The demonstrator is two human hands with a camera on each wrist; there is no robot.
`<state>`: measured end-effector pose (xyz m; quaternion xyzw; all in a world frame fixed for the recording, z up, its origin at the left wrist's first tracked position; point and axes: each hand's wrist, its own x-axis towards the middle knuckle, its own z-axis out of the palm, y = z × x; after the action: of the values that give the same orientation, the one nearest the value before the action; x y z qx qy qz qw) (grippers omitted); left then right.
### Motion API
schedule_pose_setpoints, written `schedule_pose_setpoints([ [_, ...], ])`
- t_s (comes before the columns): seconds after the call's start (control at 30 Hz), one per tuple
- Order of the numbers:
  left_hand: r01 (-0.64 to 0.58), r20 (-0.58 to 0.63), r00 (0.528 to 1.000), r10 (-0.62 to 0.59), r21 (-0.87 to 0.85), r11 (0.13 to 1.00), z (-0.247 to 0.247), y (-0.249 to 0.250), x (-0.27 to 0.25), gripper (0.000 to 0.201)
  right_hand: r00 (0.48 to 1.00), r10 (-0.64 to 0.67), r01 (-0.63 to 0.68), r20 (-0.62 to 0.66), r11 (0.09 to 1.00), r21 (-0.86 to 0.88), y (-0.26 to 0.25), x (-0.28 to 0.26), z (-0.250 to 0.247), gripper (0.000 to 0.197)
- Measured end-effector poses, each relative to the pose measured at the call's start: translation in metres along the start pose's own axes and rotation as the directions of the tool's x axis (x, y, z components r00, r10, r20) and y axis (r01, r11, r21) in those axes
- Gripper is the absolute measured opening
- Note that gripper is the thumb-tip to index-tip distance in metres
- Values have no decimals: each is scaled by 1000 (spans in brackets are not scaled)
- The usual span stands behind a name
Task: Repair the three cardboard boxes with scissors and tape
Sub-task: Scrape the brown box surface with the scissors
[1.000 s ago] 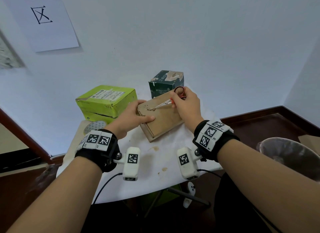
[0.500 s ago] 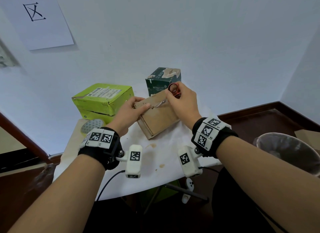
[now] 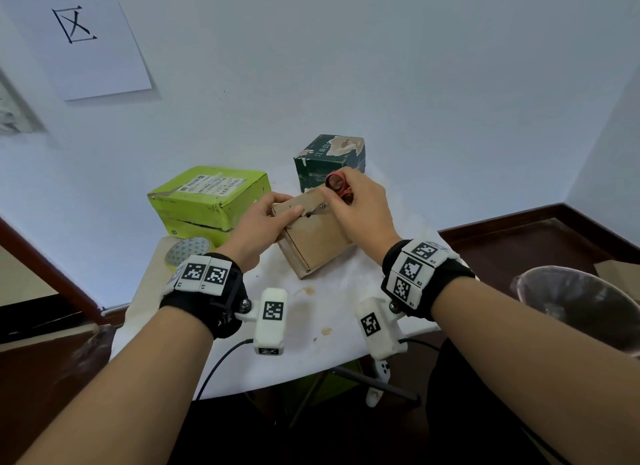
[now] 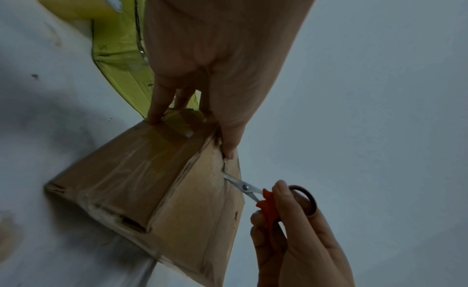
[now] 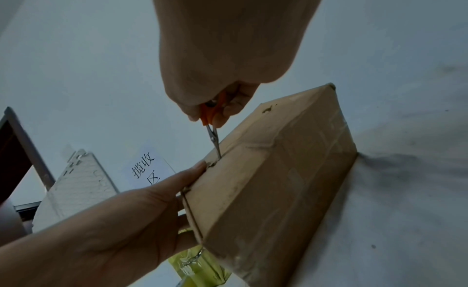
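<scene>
head view hides scissors (image 3: 338,188) blades (tips inside brown box (image 3: 313,238)); both hands' fingers (image 3: 284,219) grip.

- Brown box (image 3: 317,238): matt corrugated cardboard, scuffed, torn at top edge; glossy clear tape over side faces (image 4: 131,163).
- Scissors (image 4: 249,189): bright smooth metal blades, orange-red plastic handles.
- Green box (image 3: 207,196): smooth cardboard, white paper label, split seam.
- Dark green box (image 3: 329,160): printed cardboard, top layer peeled raw.
- Table cover (image 3: 311,326): white, matt, stained.
</scene>
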<state>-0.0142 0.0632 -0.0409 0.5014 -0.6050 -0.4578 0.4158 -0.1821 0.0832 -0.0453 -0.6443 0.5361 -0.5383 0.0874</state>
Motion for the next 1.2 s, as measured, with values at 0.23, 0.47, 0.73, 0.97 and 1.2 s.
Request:
schedule_pose_setpoints([
  [0.23, 10, -11, 1000, -9, 23, 1000, 0, -3, 2, 10, 989, -149, 149, -9, 988, -40, 1, -9, 4, 16],
  [0.47, 2, -36, 999, -2, 9, 1000, 1, -6, -3, 14, 994, 107, -108, 13, 989, 102, 2, -6, 5, 5],
  [0.73, 10, -27, 1000, -10, -3, 1000, 1, -4, -3, 13, 811, 562, -508, 163, 538, 673, -3, -10, 8, 13],
  [0.97, 14, -22, 1000, -14, -17, 1000, 1, -4, -5, 12, 754, 618, -547, 223, 403, 734, 0, -9, 7, 22],
  [1.2, 8, -22, 1000, -9, -17, 1000, 2, -3, -5, 15, 756, 614, -543, 229, 392, 743, 2, -10, 5, 20],
])
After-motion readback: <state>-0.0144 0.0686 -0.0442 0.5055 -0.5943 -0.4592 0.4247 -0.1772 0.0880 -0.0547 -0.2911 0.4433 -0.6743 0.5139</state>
